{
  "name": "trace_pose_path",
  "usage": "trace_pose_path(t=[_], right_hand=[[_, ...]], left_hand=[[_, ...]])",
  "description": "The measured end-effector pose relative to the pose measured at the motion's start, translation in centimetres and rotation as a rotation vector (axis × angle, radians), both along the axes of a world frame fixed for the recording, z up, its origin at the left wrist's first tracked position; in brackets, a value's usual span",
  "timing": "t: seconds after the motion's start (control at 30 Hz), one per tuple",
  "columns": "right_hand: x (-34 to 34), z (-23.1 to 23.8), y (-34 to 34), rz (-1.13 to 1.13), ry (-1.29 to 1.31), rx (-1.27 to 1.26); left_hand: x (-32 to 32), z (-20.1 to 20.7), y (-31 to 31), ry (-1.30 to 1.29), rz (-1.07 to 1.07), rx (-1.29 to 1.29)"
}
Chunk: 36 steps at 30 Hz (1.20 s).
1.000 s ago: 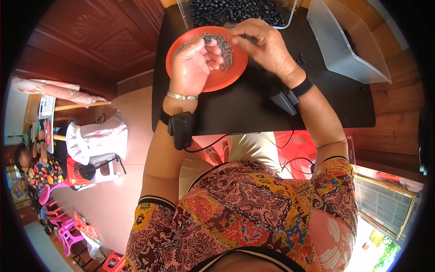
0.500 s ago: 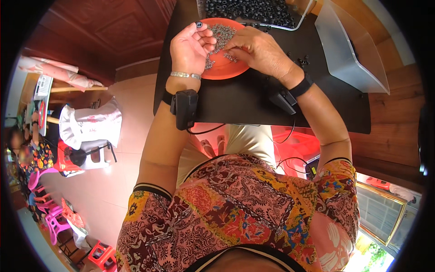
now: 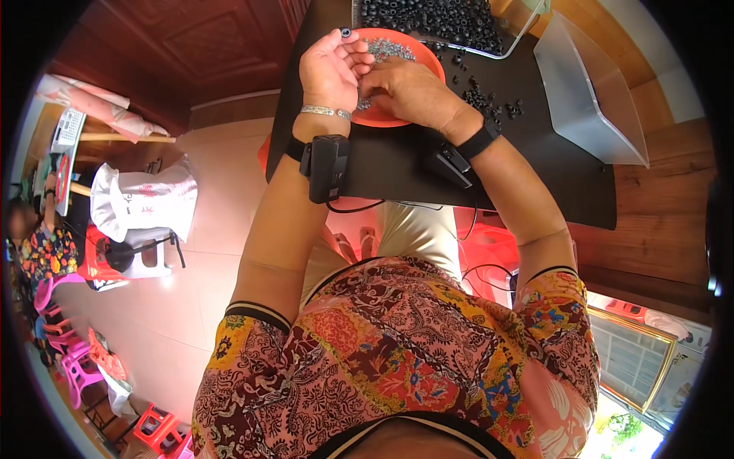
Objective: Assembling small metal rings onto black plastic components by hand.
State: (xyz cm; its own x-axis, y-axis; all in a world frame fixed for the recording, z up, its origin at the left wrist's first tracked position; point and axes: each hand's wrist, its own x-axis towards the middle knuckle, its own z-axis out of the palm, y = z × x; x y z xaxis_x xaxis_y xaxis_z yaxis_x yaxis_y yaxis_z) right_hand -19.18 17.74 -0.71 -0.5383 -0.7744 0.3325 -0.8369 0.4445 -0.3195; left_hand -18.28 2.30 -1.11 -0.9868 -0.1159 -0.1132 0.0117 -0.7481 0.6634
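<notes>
At the table's near-left part, an orange-red plate (image 3: 434, 67) holds a heap of small silvery metal pieces (image 3: 391, 50). My left hand (image 3: 330, 75) is palm up over the plate's left side, its thumb and forefinger closed on a small black ring-like part (image 3: 345, 33). My right hand (image 3: 413, 90) is palm down over the plate, fingers bent together beside the fingers of my left hand. Its fingertips are hidden, so I cannot make out what they hold, if anything.
A clear tray (image 3: 501, 55) full of black parts stands at the back. Loose black parts (image 3: 482, 99) lie on the dark table (image 3: 535, 172), right of the plate. A translucent bin (image 3: 585, 99) stands farther right. Another person (image 3: 46, 249) is at far left, near a white sack (image 3: 145, 199).
My right hand has moved from the plate's right side across to the fingers of my left hand. The black part stays in my left fingertips. The whole view has shifted slightly.
</notes>
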Motion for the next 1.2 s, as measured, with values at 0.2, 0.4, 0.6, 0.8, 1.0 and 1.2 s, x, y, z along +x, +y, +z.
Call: trace_pose_path(t=[0.2, 0.4, 0.6, 0.8, 1.0, 1.2], right_hand=[[-0.3, 0.1, 0.6, 0.03, -0.019, -0.103], [-0.6, 1.8, 1.8, -0.163, -0.421, -0.363], [-1.4, 2.2, 3.1, -0.004, -0.761, -0.674], [-2.5, 1.6, 3.7, -0.118, -0.994, -0.727], [-2.1, 2.2, 3.6, -0.243, -0.816, -0.644], [-1.7, 2.0, 3.2, -0.187, -0.73, -0.62]], left_hand=[[0.1, 0.1, -0.1, 0.018, -0.005, -0.004], [0.5, 0.3, -0.1, 0.044, -0.004, -0.073], [0.8, 0.6, 0.8, 0.11, -0.109, -0.182], [1.2, 0.8, 1.1, 0.203, -0.269, -0.279], [1.0, 0.5, 1.0, 0.158, -0.284, -0.146], [0.8, 0.4, 0.8, 0.149, -0.275, -0.074]])
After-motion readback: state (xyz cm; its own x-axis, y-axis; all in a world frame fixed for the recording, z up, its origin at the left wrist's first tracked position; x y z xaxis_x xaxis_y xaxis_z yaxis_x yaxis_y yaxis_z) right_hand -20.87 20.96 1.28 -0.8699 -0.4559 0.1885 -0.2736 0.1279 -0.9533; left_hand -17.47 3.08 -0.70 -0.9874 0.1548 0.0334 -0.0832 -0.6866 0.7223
